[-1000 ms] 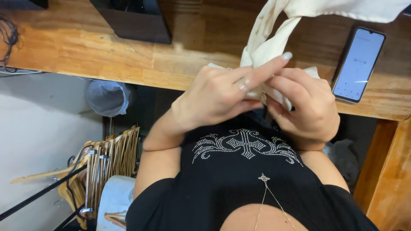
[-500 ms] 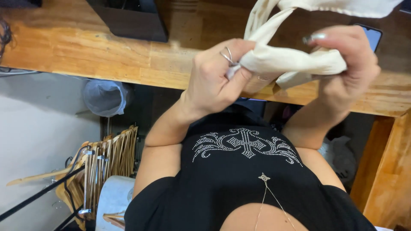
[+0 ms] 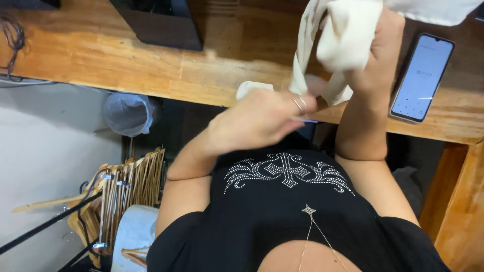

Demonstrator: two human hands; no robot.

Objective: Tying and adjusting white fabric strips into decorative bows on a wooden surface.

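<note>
The right hand has swung up to one o'clock, fist clenched around a bunched wad of cream cloth, lifted higher than half a second ago and clear of the wooden bench. The left hand, rings showing, has dropped toward six o'clock, fingers pinching a trailing strip of the cloth, pulling it taut. The smartphone at three o'clock, hidden a moment ago, shows again; wooden hangers sit at eight o'clock.
</note>
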